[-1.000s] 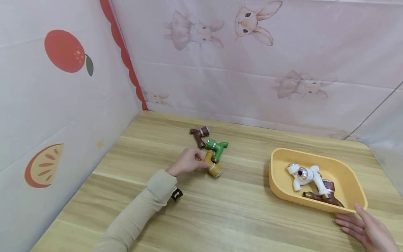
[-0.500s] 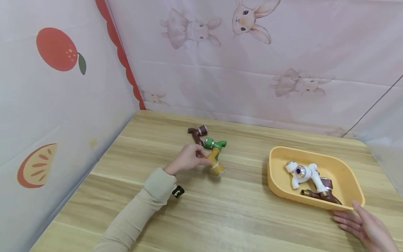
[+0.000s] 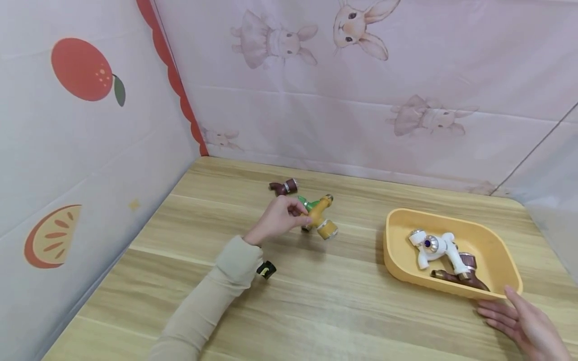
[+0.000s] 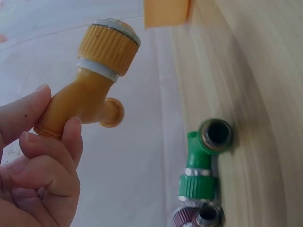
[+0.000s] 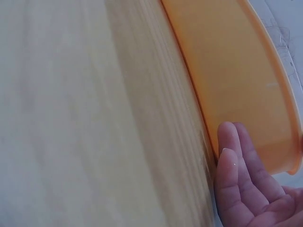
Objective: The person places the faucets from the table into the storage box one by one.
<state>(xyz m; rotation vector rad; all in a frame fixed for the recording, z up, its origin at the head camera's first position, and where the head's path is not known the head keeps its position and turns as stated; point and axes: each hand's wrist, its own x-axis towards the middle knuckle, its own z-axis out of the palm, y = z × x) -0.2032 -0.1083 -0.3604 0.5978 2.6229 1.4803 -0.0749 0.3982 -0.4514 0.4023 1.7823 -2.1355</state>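
Left hand (image 3: 280, 220) pinches the yellow tap (image 4: 83, 97) at one end between thumb and fingers; tap is raised above the worktop (image 3: 361, 311), partly masking the green tap (image 3: 307, 202) in the head view. Brown tap (image 3: 284, 187) lies just behind.

Technique (judgement): pinch is at one end, knob overhanging, so tilt is likely; firm thumb pressure and a level wrist would help. Best lifted clear of the green tap before any sideways travel.

Right hand (image 3: 526, 321) grasps the near right corner of the tray (image 3: 492, 255), thumb on rim, fingers against outer wall.

Tray contents: white taps (image 3: 437, 252), apparently two, overlapping; one rests across a second brown tap (image 3: 474, 284).
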